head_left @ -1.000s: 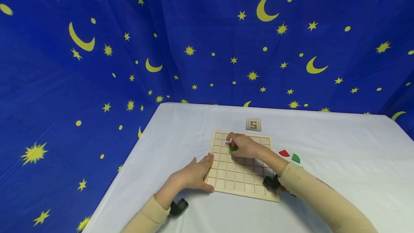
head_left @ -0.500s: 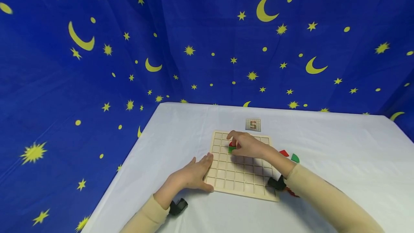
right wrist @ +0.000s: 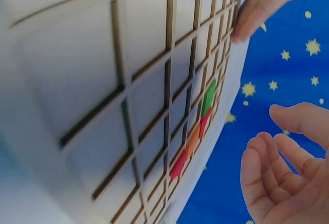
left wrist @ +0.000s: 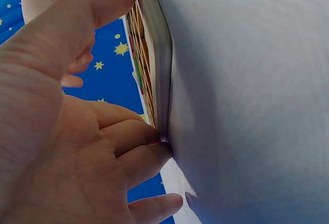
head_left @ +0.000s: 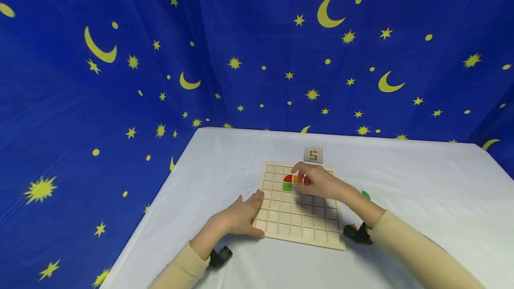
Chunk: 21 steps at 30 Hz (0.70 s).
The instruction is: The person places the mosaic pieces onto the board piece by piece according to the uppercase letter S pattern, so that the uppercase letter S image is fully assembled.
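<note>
A wooden grid board point(head_left: 289, 217) lies on the white table. My left hand point(head_left: 237, 218) rests along its left side, thumb and fingertips touching the edge with the fingers fairly straight. Over the upper part of the board is my right hand point(head_left: 323, 183); the right wrist view shows its fingers loosely bent with nothing between them. Near the fingertips, a rounded red piece point(head_left: 288, 178), an orange piece point(head_left: 297, 179) and another red piece point(right wrist: 178, 164) sit in a row of cells. A green square point(head_left: 287, 187) fills the cell below the rounded red one.
Behind the board lies a small pattern card point(head_left: 313, 155) with an S-like figure. A green rounded piece point(head_left: 366, 195) is right of the board, partly behind the right forearm. More red and orange pieces point(head_left: 368, 241) show under the right wrist's black camera point(head_left: 356, 233).
My right hand has shifted rightward along the row, uncovering the rounded red piece and the orange one. The right forearm now hides a loose red piece on the table. My left hand stays put.
</note>
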Tool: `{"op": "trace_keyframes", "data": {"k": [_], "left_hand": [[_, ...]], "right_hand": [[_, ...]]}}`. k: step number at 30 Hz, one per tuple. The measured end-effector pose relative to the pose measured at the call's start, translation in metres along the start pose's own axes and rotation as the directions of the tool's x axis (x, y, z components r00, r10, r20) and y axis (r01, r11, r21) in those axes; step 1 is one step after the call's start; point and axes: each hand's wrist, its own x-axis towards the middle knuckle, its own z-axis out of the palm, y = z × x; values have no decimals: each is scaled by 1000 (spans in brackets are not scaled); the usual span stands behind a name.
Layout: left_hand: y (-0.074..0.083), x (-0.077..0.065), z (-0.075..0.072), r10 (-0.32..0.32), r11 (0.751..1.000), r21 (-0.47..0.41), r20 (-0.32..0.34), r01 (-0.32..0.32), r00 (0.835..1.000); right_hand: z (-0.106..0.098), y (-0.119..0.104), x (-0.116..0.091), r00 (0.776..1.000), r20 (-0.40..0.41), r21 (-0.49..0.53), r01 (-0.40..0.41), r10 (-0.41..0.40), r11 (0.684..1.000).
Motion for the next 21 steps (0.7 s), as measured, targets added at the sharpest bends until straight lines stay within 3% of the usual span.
{"op": "trace_keyframes", "data": {"k": [4,10,21], "left_hand": [[0,0,0,-5,1000,1,-2,5,1000],[1,1,1,-11,1000,3,4,11,1000],[0,-1,1,-11,1000,-5,2,11,1000]], "right_hand": [[-9,7,-10,999,-31,-10,-14,13,1000],[-21,20,-32,992,-75,2,-103,103,995],[-44,42,-72,948,-167,-18,-278,272,960]]}}
